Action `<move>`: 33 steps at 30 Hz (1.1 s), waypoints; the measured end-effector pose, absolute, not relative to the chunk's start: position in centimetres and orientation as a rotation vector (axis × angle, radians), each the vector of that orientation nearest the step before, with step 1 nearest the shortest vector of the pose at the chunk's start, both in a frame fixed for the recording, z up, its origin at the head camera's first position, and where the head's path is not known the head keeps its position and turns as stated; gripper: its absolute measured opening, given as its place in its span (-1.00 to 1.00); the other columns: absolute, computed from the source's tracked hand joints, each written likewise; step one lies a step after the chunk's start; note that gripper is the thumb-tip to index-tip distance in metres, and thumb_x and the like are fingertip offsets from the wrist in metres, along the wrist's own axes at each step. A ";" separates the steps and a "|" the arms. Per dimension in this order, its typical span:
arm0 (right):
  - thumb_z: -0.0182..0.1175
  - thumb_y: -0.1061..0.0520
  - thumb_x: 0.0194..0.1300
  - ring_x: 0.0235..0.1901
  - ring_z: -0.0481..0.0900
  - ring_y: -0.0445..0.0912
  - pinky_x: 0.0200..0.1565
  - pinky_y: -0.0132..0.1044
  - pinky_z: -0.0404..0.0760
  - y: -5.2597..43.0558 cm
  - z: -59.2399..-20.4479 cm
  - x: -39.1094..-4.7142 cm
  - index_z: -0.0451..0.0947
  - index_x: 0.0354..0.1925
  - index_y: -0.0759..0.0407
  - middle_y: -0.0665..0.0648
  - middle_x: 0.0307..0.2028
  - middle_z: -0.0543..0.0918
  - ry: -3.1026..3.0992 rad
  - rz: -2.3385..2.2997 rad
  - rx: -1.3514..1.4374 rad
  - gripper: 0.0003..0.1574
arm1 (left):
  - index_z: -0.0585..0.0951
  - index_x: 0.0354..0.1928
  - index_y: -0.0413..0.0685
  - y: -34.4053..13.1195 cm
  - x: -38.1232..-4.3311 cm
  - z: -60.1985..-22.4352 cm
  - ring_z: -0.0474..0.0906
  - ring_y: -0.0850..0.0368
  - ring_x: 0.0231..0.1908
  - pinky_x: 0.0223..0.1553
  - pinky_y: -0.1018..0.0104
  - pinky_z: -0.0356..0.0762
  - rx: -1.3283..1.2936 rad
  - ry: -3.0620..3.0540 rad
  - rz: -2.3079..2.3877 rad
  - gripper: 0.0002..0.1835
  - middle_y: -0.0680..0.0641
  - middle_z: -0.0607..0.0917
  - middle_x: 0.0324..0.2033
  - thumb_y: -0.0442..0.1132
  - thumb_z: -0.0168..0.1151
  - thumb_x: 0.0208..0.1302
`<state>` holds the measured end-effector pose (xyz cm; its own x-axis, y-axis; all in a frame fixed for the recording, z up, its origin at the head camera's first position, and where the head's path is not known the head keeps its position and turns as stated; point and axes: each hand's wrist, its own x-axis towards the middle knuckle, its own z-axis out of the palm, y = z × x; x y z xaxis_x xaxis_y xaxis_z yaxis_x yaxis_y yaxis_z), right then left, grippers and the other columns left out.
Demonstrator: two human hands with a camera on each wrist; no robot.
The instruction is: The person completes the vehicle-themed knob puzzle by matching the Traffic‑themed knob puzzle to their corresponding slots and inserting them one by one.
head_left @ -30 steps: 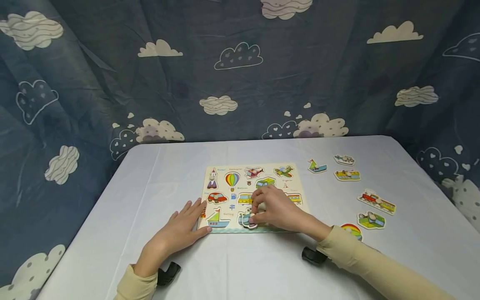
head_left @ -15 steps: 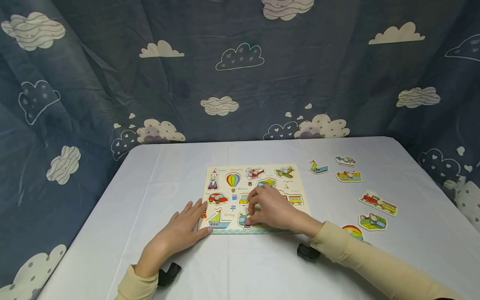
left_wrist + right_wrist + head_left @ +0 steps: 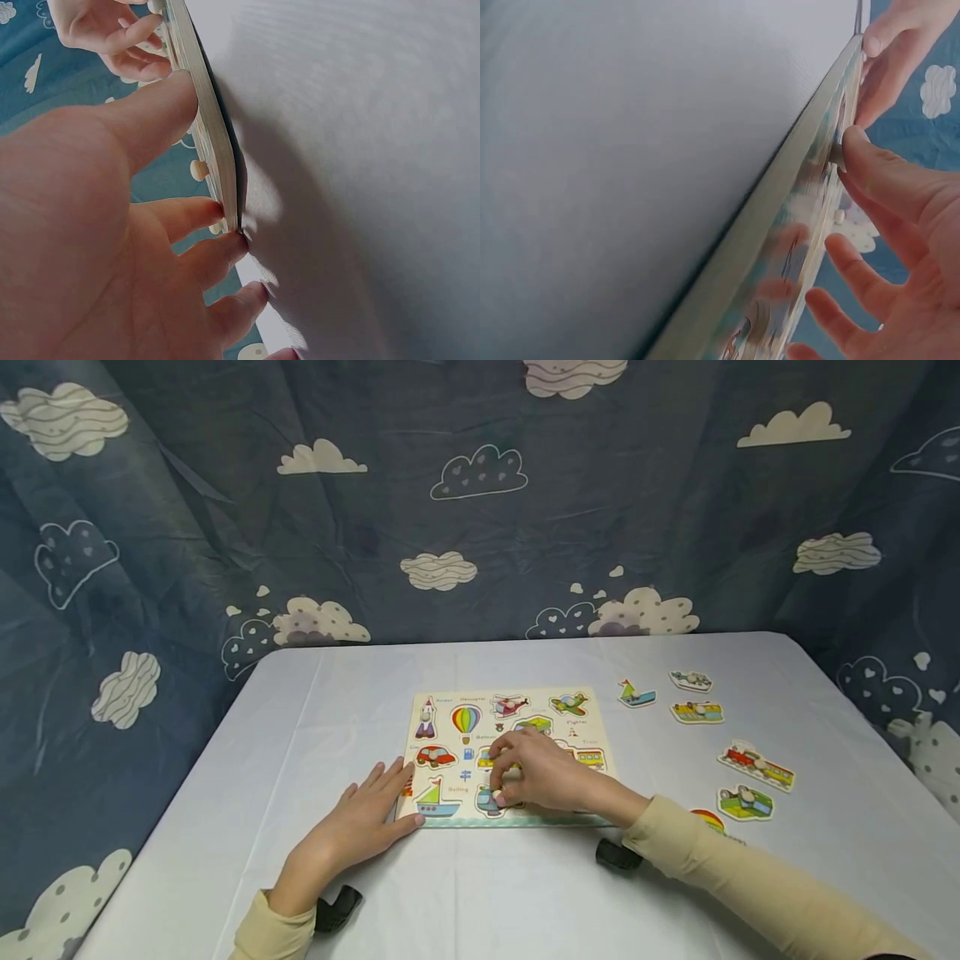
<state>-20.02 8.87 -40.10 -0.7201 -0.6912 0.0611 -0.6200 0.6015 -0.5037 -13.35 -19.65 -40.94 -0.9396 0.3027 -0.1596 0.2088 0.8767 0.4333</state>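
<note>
While the right hand pinches the pale round knob of a blue vehicle-shaped piece, its seating unclear, by the near edge of the cream rectangular puzzle board, the left hand, fingers spread, touches the board's left edge. Purple-and-white rocket, red helicopter, green plane and red car appear fitted; six loose pieces, including a green-sailed boat and red-and-yellow train, seemingly remain, towards the white-clothed tabletop's right edge.

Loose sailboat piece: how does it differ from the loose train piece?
The sailboat piece has a green sail above a blue hull; the train piece is red and yellow. The train piece is long and low; the sailboat piece shorter and peaked. The sailboat piece lies closer to the puzzle board than the train piece. Both rest on the table.
</note>
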 end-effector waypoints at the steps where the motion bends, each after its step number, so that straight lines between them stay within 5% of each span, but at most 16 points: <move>1: 0.53 -0.03 0.05 0.12 0.35 0.07 0.17 0.10 0.29 8.8 -40.1 -20.0 0.70 -0.42 -0.21 0.04 0.06 0.56 2.679 -0.769 -1.109 -0.85 | 0.17 0.52 -0.06 -19.7 -13.4 -40.9 -0.08 -0.21 0.48 0.34 -0.36 -0.10 0.390 2.826 0.618 -0.17 -0.13 0.12 0.50 0.12 0.20 0.35; 21: 0.45 0.15 0.16 0.21 0.37 0.04 0.16 0.04 0.41 10.9 -37.2 -17.7 0.72 -0.24 -0.03 0.05 0.14 0.54 2.636 -0.986 -1.209 -0.84 | 0.16 0.52 -0.05 -19.6 -13.4 -41.0 -0.07 -0.19 0.48 0.34 -0.35 -0.10 0.386 2.827 0.607 -0.17 -0.12 0.12 0.50 0.12 0.20 0.35; 33: 0.43 0.11 0.19 0.28 0.30 -0.05 0.15 0.05 0.40 15.6 -34.8 -16.6 0.66 -0.23 -0.32 -0.13 0.20 0.48 2.762 -1.065 -1.065 -0.72 | 0.17 0.52 -0.06 -19.6 -13.4 -41.1 -0.08 -0.20 0.48 0.34 -0.35 -0.10 0.390 2.826 0.610 -0.18 -0.12 0.11 0.50 0.11 0.20 0.35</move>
<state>-16.57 15.63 -34.80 -0.7707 -0.5930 0.2333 -0.5962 0.5417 -0.5925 -13.42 -19.63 -41.05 -0.9396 0.3024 -0.1605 0.2092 0.8783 0.4299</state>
